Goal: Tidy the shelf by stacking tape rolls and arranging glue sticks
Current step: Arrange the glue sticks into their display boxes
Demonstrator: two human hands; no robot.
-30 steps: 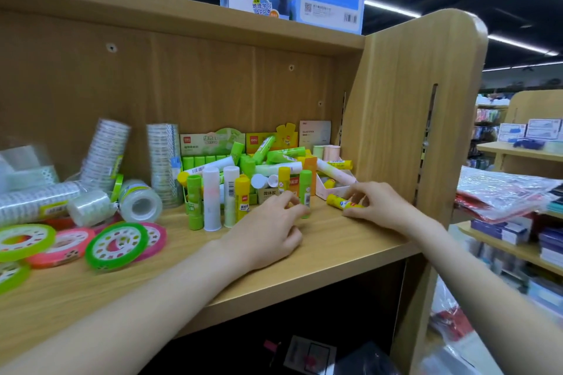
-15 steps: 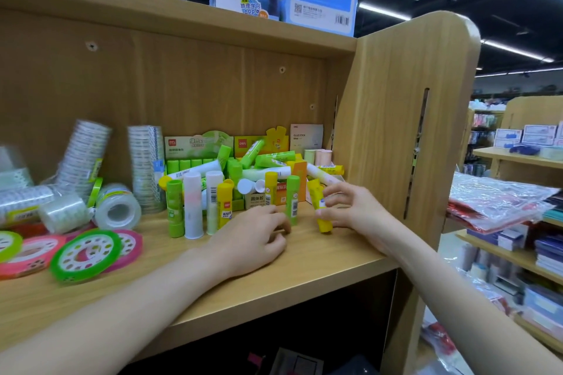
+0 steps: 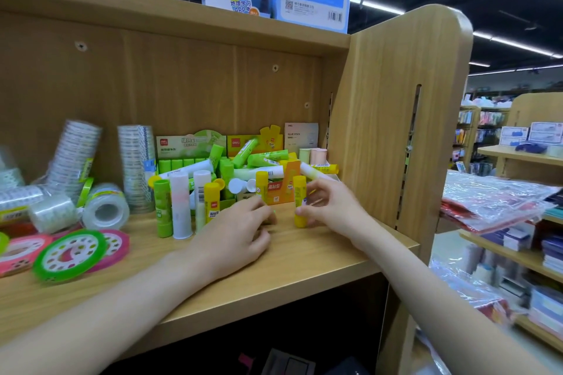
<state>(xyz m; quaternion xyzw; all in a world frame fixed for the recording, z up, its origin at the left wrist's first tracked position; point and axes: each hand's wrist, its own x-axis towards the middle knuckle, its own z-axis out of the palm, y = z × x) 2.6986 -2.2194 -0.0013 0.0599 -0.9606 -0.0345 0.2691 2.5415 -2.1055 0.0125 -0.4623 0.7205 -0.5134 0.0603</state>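
Now upright, yellow glue stick (image 3: 299, 201) apparently pinched by right hand (image 3: 332, 207).

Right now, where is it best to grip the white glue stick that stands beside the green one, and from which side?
Pinch the white glue stick near its upper half, coming from the front. It stands upright with the green stick close on its left and another at its right, so only front and top are free.

Matt wood-grain shelf (image 3: 304, 259), glossy plastic glue sticks (image 3: 300, 201)

Bright ceiling lights (image 3: 515, 46) shine from above; edges look bent, and the left tape rolls (image 3: 70, 256) seem blurry.
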